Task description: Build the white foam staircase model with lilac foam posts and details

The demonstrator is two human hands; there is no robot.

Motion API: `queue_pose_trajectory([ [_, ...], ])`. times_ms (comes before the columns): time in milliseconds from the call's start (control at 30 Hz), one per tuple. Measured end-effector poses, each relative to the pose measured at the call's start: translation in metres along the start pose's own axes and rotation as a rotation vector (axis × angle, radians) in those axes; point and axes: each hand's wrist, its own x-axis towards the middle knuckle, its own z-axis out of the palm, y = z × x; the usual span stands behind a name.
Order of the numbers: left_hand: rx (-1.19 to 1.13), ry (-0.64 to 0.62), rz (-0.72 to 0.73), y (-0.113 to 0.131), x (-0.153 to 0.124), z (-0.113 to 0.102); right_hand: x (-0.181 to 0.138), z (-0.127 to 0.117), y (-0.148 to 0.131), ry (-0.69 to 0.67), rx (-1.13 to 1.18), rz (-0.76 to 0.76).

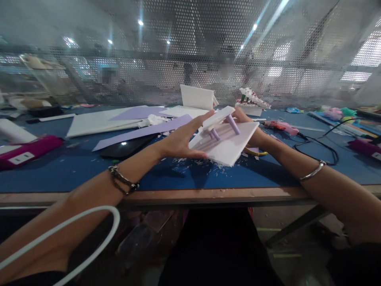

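A small foam-board model (229, 145) is held tilted just above the blue table. Its broad white base carries several lilac posts (233, 124), with a narrower white slab (218, 117) across their tops. My left hand (181, 139) grips the model's left side, thumb along the base's lower edge and fingers up by the slab. My right hand (253, 131) is closed around the far right side, partly hidden behind the base. White crumbs (220, 171) lie on the table underneath.
Lilac strip (143, 133), black phone-like slab (127, 147) and white sheets (98, 121) lie left. An upright white board (196, 97) and a decorated white model (251, 99) stand behind. A red glue gun (281, 127) with black cord lies right. Perforated metal screen (202, 39) closes the back.
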Motion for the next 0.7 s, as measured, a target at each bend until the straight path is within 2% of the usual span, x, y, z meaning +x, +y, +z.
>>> queue_pose_trajectory([
  [100,0.098,0.048,-0.004,-0.0011,0.0004,0.002,0.0001,0.0005,0.0011,-0.026,0.024,-0.015],
  [233,0.147,0.241,0.078,-0.0019,0.0045,0.0044,0.0024,0.0038,-0.0012,-0.036,-0.005,-0.053],
  [300,0.168,0.298,0.075,-0.0011,0.007,0.0057,0.0029,0.0052,-0.0031,-0.021,-0.047,-0.078],
  [567,0.13,0.349,-0.007,0.0012,0.0076,0.0087,0.0008,0.0016,-0.0007,-0.045,-0.09,-0.034],
  [700,0.055,0.266,0.047,-0.0047,0.0032,0.0055,0.0023,0.0005,-0.0018,-0.04,-0.072,-0.052],
])
